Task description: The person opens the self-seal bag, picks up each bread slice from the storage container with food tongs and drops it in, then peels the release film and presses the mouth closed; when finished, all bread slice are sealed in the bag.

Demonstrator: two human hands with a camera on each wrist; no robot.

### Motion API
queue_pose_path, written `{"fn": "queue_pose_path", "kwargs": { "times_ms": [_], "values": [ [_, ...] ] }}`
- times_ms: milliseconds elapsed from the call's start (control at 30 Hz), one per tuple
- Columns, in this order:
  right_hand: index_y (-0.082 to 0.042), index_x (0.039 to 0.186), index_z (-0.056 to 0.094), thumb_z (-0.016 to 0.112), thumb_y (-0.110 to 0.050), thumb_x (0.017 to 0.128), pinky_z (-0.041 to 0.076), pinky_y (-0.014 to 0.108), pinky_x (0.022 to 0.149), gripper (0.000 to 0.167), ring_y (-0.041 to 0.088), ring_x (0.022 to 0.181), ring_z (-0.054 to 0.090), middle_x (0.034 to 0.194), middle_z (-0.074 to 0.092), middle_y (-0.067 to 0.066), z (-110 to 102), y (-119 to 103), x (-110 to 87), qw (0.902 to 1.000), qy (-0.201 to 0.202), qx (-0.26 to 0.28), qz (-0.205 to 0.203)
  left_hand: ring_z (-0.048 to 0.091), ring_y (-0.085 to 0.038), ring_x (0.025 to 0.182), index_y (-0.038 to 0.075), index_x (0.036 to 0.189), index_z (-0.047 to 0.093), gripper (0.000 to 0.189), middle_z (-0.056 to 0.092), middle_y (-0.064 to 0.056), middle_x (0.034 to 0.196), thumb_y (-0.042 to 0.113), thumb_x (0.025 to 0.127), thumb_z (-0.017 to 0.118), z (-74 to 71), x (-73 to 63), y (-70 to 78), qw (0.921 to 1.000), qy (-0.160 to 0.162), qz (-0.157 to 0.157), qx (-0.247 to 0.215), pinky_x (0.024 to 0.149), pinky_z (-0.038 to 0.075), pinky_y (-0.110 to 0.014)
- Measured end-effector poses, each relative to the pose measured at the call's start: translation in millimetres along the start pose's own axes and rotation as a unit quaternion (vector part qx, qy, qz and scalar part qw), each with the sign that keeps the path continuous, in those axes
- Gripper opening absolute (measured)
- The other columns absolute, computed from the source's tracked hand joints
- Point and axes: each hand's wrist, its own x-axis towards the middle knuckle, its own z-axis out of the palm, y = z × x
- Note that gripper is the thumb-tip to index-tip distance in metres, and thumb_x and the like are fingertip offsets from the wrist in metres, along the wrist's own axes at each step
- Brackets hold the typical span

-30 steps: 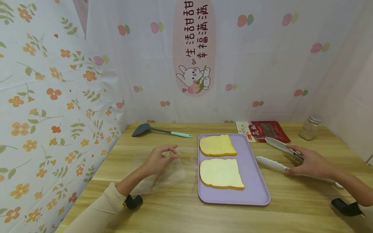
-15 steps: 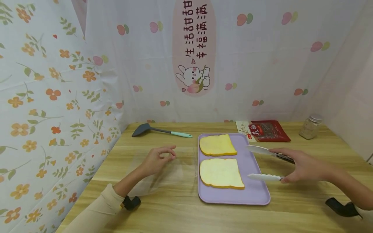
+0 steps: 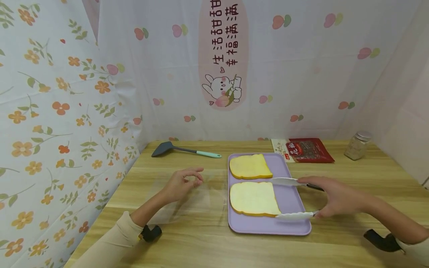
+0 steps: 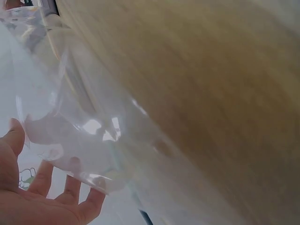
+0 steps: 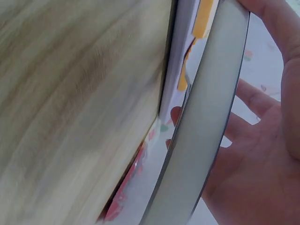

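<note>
My left hand (image 3: pixel 181 184) holds a clear plastic bag (image 4: pixel 79 117) by its edge, with fingers curled at it, left of a lilac tray (image 3: pixel 268 227). My right hand (image 3: pixel 342 197) grips a pair of kitchen tongs (image 5: pixel 201 103) from the right. Their white scalloped arms are spread apart over the tray. One tip lies at the near right corner of the front bread slice (image 3: pixel 254 199), the other by its far right corner. Behind it on the tray lies a yellower bread slice (image 3: pixel 250 166). In the right wrist view one tong arm hides part of the hand.
A grey spatula (image 3: pixel 182 149) with a mint handle lies at the back left. Behind the tray is a red spice packet (image 3: pixel 310 150), and a glass jar (image 3: pixel 357 146) with a metal lid stands at the back right. Patterned curtains border the wooden table (image 3: pixel 201 245).
My right hand has brought the tongs leftward from the table beside the tray to the front bread slice, with the arms spread wide. The left hand has hardly moved.
</note>
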Motion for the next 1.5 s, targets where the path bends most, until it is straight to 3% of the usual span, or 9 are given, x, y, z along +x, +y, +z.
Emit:
{"fn": "queue_pose_path", "kwargs": {
  "times_ms": [400, 600, 867, 1100, 1300, 1500],
  "values": [
    [-0.011, 0.139, 0.051, 0.085, -0.062, 0.064, 0.048, 0.054, 0.094, 0.098, 0.032, 0.124, 0.053, 0.137, 0.056, 0.004, 8.0, 3.3, 13.3, 0.9999, -0.008, 0.003, -0.005, 0.054, -0.034, 0.127, 0.013, 0.092, 0.074, 0.006, 0.062, -0.008, 0.135, 0.018, 0.092, 0.072, 0.3, 0.0, -1.1, 1.0, -0.004, 0.001, 0.001, 0.087, 0.05, -0.061],
    [-0.013, 0.14, 0.051, 0.085, -0.062, 0.064, 0.048, 0.052, 0.096, 0.097, 0.031, 0.125, 0.053, 0.137, 0.056, 0.002, 7.5, -0.1, 18.4, 0.9998, -0.015, 0.004, -0.01, 0.055, -0.034, 0.126, 0.014, 0.091, 0.073, 0.007, 0.062, -0.01, 0.134, 0.021, 0.093, 0.071, -0.7, 2.3, 1.8, 0.9999, -0.006, 0.013, 0.007, 0.088, 0.05, -0.061],
    [-0.01, 0.14, 0.051, 0.084, -0.062, 0.065, 0.048, 0.05, 0.096, 0.098, 0.03, 0.125, 0.053, 0.137, 0.056, 0.002, 12.1, 0.4, 29.3, 0.9995, -0.009, -0.001, -0.03, 0.054, -0.034, 0.128, 0.015, 0.091, 0.074, 0.005, 0.062, -0.009, 0.135, 0.019, 0.092, 0.071, -5.1, 1.6, 3.9, 0.9999, -0.009, -0.006, 0.007, 0.087, 0.05, -0.061],
    [-0.011, 0.138, 0.053, 0.085, -0.062, 0.064, 0.048, 0.05, 0.096, 0.096, 0.029, 0.126, 0.052, 0.139, 0.055, 0.002, 16.0, 1.2, 35.1, 0.9993, -0.002, 0.004, -0.038, 0.054, -0.035, 0.128, 0.016, 0.093, 0.074, 0.005, 0.062, -0.01, 0.135, 0.02, 0.092, 0.072, -5.2, 1.6, 4.1, 0.9998, -0.018, 0.001, 0.006, 0.085, 0.053, -0.056],
    [-0.016, 0.135, 0.056, 0.084, -0.065, 0.063, 0.047, 0.056, 0.095, 0.091, 0.031, 0.126, 0.052, 0.14, 0.055, 0.003, 17.2, 2.4, 36.0, 0.9986, 0.01, -0.001, -0.051, 0.052, -0.037, 0.129, 0.014, 0.094, 0.075, 0.006, 0.061, -0.01, 0.135, 0.019, 0.091, 0.072, -4.8, 2.0, 4.8, 0.9997, -0.023, 0.005, 0.0, 0.086, 0.051, -0.061],
    [-0.018, 0.135, 0.058, 0.085, -0.062, 0.065, 0.048, 0.053, 0.095, 0.087, 0.028, 0.123, 0.055, 0.139, 0.058, 0.004, 16.0, 0.7, 36.7, 0.9989, -0.006, 0.011, -0.046, 0.051, -0.037, 0.13, 0.013, 0.095, 0.075, 0.008, 0.061, -0.01, 0.136, 0.019, 0.091, 0.072, -3.1, 2.6, 3.3, 0.9996, -0.027, 0.007, 0.001, 0.088, 0.049, -0.063]
  ]
}}
